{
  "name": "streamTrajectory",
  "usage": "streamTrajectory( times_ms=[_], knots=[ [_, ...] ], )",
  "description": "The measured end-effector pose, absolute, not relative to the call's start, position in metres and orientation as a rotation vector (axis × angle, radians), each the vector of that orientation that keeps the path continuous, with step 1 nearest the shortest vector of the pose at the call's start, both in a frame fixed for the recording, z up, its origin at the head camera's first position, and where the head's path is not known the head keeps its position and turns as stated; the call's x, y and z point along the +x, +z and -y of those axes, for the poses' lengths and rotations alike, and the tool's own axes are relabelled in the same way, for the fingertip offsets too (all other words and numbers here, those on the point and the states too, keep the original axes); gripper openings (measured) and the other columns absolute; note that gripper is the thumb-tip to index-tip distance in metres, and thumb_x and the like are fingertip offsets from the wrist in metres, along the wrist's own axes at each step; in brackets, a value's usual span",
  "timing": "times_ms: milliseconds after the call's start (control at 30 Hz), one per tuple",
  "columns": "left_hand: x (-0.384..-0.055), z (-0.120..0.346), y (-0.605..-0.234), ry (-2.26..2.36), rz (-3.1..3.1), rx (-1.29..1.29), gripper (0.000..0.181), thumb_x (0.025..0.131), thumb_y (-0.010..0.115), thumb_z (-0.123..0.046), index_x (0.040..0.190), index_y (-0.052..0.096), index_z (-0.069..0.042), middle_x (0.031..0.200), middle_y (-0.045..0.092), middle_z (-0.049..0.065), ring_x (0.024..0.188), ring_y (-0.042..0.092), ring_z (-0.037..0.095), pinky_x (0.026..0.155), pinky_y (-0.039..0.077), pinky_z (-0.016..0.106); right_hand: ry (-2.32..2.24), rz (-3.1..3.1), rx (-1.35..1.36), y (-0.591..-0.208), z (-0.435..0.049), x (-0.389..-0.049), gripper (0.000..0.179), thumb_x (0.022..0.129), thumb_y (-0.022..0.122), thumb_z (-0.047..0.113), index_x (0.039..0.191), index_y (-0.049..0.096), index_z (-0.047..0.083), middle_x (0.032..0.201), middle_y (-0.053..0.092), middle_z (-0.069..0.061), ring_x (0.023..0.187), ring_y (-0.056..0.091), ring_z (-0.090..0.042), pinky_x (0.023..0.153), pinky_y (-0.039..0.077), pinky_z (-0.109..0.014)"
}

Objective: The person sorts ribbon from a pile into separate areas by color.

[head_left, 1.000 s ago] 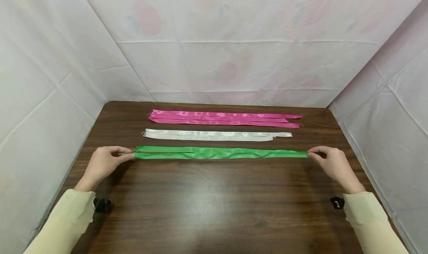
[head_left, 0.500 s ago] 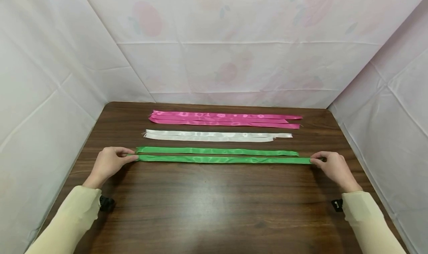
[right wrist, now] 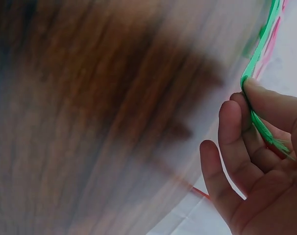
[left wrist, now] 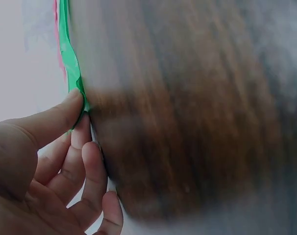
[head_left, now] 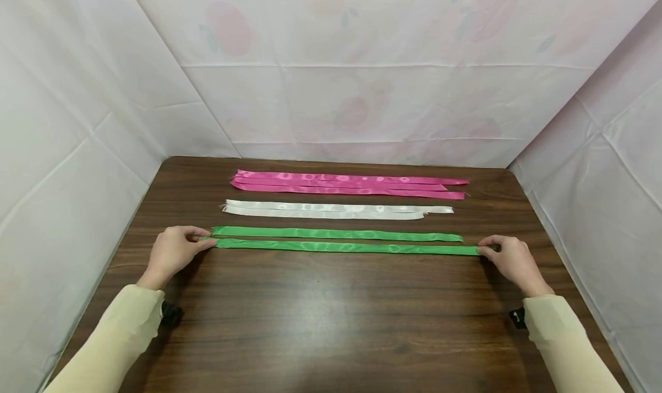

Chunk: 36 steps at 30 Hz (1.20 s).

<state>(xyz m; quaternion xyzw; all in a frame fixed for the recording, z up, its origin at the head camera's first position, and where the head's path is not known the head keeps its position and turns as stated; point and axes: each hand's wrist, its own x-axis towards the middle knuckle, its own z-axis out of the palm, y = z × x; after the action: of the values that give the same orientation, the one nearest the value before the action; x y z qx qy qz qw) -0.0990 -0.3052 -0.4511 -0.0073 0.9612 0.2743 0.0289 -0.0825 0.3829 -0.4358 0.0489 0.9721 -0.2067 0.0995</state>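
A long green ribbon (head_left: 341,247) stretches nearly straight across the table between both hands. My left hand (head_left: 174,250) pinches its left end between thumb and fingers. At the other end my right hand (head_left: 512,262) pinches it too; in the right wrist view a frayed tail of the green ribbon (right wrist: 261,127) hangs past the thumb. Just behind lies a second green ribbon (head_left: 336,234), roughly parallel, with a narrow strip of table between the two. The left wrist view shows the held green ribbon (left wrist: 69,58) creased at the thumb.
Two white ribbons (head_left: 336,211) lie side by side farther back. Behind them are several pink ribbons (head_left: 341,184), close together. The dark wooden table (head_left: 320,324) is bordered by pale cloth walls (head_left: 331,106) at the back and sides.
The front green ribbon has come toward the person and away from the other green one, opening a gap. Both hands moved with it, and over the last half second it barely shifts.
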Motion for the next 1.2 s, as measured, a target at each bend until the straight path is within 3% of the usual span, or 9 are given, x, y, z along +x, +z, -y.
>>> streamTrajectory(
  times_ms=[167,433,600,833,1067,1200],
  knots=[
    [-0.099,0.301,-0.451,0.848,-2.987,-0.025,0.037,0.092,0.079,-0.031,0.109,0.076,0.002,0.093,0.078,0.023,0.074,0.071,0.029,0.060,0.053,0.037,-0.613,-2.871,0.157,-0.437,-0.386,-0.081,0.032,0.101,0.067,0.025,0.121,0.070,0.000,0.119,0.068,-0.034,0.072,0.051,-0.021,0.067,0.044,-0.038],
    [-0.097,0.300,-0.451,0.860,-3.006,-0.034,0.039,0.090,0.081,-0.030,0.107,0.076,0.004,0.092,0.078,0.022,0.076,0.072,0.031,0.066,0.056,0.043,-0.604,-2.884,0.170,-0.443,-0.390,-0.081,0.033,0.101,0.066,0.026,0.123,0.068,0.001,0.122,0.065,-0.037,0.070,0.053,-0.022,0.058,0.039,-0.033],
    [-0.096,0.302,-0.451,0.873,-3.018,-0.063,0.039,0.089,0.082,-0.031,0.106,0.076,0.004,0.091,0.078,0.021,0.076,0.072,0.028,0.070,0.056,0.046,-0.609,-2.891,0.174,-0.446,-0.392,-0.081,0.038,0.102,0.066,0.031,0.125,0.066,0.000,0.110,0.069,-0.033,0.067,0.053,-0.022,0.055,0.038,-0.033],
    [-0.097,0.304,-0.451,0.870,-3.004,-0.117,0.042,0.089,0.082,-0.034,0.106,0.076,0.004,0.092,0.078,0.022,0.078,0.072,0.032,0.070,0.055,0.046,-0.568,-2.923,0.193,-0.445,-0.395,-0.082,0.044,0.101,0.066,0.039,0.125,0.066,0.002,0.125,0.064,-0.036,0.090,0.066,-0.044,0.059,0.046,-0.039],
    [-0.098,0.304,-0.452,0.861,-3.005,-0.117,0.041,0.090,0.081,-0.034,0.105,0.076,0.004,0.090,0.077,0.022,0.076,0.071,0.031,0.068,0.055,0.044,-0.556,-2.940,0.196,-0.447,-0.395,-0.083,0.044,0.101,0.065,0.040,0.123,0.066,0.002,0.119,0.068,-0.033,0.088,0.067,-0.041,0.059,0.046,-0.040],
    [-0.098,0.304,-0.452,0.851,-3.010,-0.098,0.042,0.090,0.080,-0.035,0.105,0.076,0.004,0.091,0.077,0.022,0.077,0.071,0.031,0.068,0.055,0.045,-0.567,-2.956,0.190,-0.449,-0.397,-0.082,0.052,0.101,0.066,0.039,0.133,0.059,-0.001,0.110,0.068,-0.030,0.076,0.064,-0.033,0.055,0.044,-0.037]
  ],
)
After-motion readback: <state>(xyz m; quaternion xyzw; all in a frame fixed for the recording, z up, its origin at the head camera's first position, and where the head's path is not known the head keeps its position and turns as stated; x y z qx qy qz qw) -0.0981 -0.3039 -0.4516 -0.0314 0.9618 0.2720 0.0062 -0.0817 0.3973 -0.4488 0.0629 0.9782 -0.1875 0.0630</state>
